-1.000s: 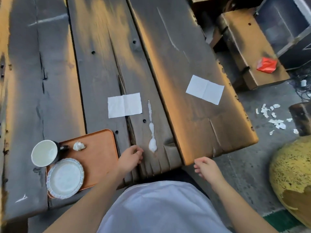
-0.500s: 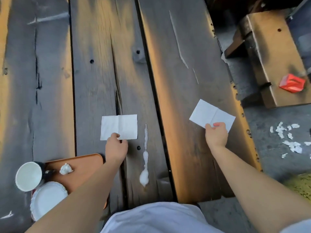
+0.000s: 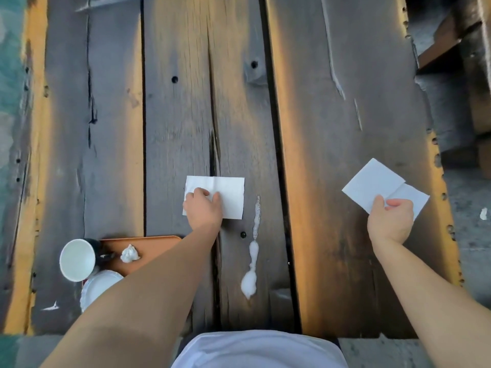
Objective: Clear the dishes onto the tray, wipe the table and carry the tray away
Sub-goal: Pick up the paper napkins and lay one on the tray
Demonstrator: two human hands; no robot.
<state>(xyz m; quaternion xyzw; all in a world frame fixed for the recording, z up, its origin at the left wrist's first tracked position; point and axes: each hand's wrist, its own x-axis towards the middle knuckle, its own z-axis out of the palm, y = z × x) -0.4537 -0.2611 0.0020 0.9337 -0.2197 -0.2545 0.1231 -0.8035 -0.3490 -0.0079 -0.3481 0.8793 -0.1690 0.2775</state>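
Two white paper napkins lie on the dark plank table (image 3: 175, 123). My left hand (image 3: 203, 208) rests fingers-down on the middle napkin (image 3: 228, 195), pressing its lower left part. My right hand (image 3: 390, 216) pinches the near corner of the right napkin (image 3: 372, 184), which lifts off the wood. A white spill streak (image 3: 252, 261) runs along the plank between them. At lower left an orange tray (image 3: 156, 245) holds a white cup (image 3: 77, 260), a white plate (image 3: 101, 285) and a crumpled tissue (image 3: 129, 254); my left forearm hides part of the tray.
The table's right edge (image 3: 441, 208) is close to my right hand, with concrete floor and a wooden bench (image 3: 467, 75) beyond. A scrap of paper (image 3: 483, 213) lies on the floor. Deep gaps run between the planks.
Both hands reached forward from the near table edge onto the two napkins. The right hand has closed on its napkin's corner, and the left has settled on the middle napkin.
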